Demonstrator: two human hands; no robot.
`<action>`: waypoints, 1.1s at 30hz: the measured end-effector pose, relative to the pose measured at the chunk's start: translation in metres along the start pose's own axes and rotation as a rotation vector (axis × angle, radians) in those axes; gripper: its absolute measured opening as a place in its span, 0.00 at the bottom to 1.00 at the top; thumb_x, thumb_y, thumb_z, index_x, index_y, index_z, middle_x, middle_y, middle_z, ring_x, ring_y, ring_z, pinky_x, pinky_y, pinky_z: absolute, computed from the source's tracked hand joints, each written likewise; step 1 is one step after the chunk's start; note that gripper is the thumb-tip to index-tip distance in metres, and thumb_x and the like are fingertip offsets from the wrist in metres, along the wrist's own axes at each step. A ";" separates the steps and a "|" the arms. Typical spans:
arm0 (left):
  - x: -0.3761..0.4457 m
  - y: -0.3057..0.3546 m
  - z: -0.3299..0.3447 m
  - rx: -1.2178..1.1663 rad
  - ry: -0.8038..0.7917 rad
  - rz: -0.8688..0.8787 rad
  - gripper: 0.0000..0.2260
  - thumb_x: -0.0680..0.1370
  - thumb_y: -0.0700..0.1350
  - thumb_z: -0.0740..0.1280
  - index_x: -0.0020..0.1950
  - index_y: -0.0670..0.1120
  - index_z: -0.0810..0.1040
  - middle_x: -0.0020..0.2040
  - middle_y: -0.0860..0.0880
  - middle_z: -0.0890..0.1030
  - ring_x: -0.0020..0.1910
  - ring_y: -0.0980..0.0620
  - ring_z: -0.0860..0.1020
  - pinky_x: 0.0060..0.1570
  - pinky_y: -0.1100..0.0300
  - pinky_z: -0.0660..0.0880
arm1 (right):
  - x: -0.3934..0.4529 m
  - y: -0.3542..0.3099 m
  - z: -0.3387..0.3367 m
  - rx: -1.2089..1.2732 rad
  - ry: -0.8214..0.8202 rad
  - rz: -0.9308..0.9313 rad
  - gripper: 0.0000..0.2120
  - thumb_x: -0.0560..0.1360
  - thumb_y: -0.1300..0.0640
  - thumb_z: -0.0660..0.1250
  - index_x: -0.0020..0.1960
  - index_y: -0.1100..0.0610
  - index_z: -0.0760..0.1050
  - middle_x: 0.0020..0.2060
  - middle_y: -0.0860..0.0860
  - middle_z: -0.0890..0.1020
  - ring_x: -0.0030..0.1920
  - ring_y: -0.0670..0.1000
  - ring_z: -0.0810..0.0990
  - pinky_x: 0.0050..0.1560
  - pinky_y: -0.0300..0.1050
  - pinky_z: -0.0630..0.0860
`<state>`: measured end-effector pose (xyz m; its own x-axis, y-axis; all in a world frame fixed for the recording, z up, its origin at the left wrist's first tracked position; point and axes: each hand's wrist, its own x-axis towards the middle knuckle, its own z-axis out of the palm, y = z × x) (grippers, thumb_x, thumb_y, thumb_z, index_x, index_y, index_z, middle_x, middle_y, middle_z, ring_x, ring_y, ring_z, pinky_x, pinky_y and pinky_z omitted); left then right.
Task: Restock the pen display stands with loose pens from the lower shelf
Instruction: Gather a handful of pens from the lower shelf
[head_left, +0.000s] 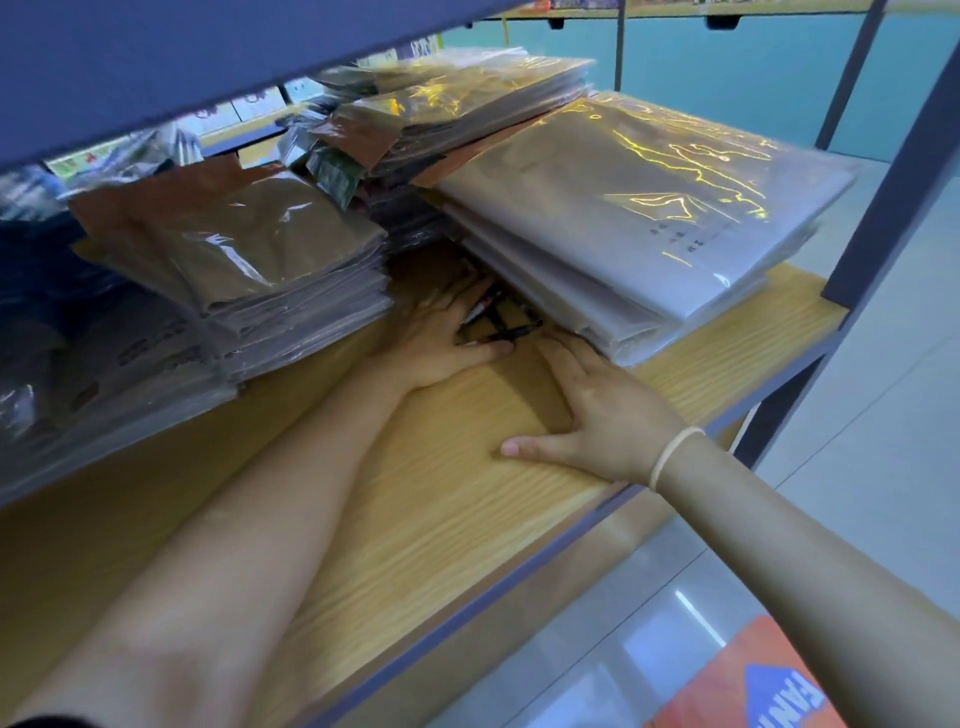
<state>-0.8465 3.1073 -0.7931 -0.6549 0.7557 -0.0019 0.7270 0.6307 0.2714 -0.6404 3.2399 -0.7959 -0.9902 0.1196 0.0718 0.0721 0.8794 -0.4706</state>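
Pens (498, 325) lie loose on the lower shelf (415, 493), wedged between wrapped stacks (639, 218). Left hand (447, 338) lies flat, fingers straight against them, gripping nothing; right hand (597, 410) rests spread and empty. A careless sweep might roll them under the packets.

The shelf (415, 493) was seen as matt wood-grain; the packets (623, 208) were wrapped in glossy, crinkled clear plastic.

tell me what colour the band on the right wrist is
Pale beige wristband, seen in the head view.
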 end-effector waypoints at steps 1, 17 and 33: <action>0.003 0.002 0.001 -0.017 0.001 0.004 0.46 0.69 0.76 0.62 0.82 0.61 0.51 0.82 0.52 0.55 0.80 0.47 0.55 0.77 0.43 0.56 | 0.000 0.000 0.000 0.004 0.004 -0.006 0.59 0.60 0.22 0.60 0.80 0.53 0.49 0.79 0.50 0.54 0.78 0.50 0.54 0.78 0.46 0.55; 0.013 0.016 0.004 -0.031 0.101 -0.007 0.42 0.71 0.70 0.69 0.80 0.55 0.60 0.82 0.53 0.54 0.80 0.47 0.52 0.77 0.45 0.55 | 0.002 0.005 0.006 0.023 0.046 -0.026 0.53 0.63 0.22 0.59 0.79 0.50 0.54 0.77 0.49 0.60 0.76 0.49 0.60 0.76 0.47 0.60; 0.011 0.015 0.002 -0.050 0.023 -0.098 0.42 0.70 0.72 0.68 0.78 0.59 0.58 0.78 0.47 0.63 0.76 0.43 0.62 0.71 0.43 0.65 | -0.001 0.001 0.003 -0.037 0.038 -0.030 0.48 0.68 0.25 0.62 0.79 0.48 0.53 0.76 0.48 0.60 0.75 0.49 0.62 0.73 0.42 0.59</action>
<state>-0.8425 3.1252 -0.7912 -0.7272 0.6864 -0.0085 0.6488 0.6912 0.3184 -0.6397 3.2396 -0.7991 -0.9868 0.1093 0.1193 0.0470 0.8992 -0.4351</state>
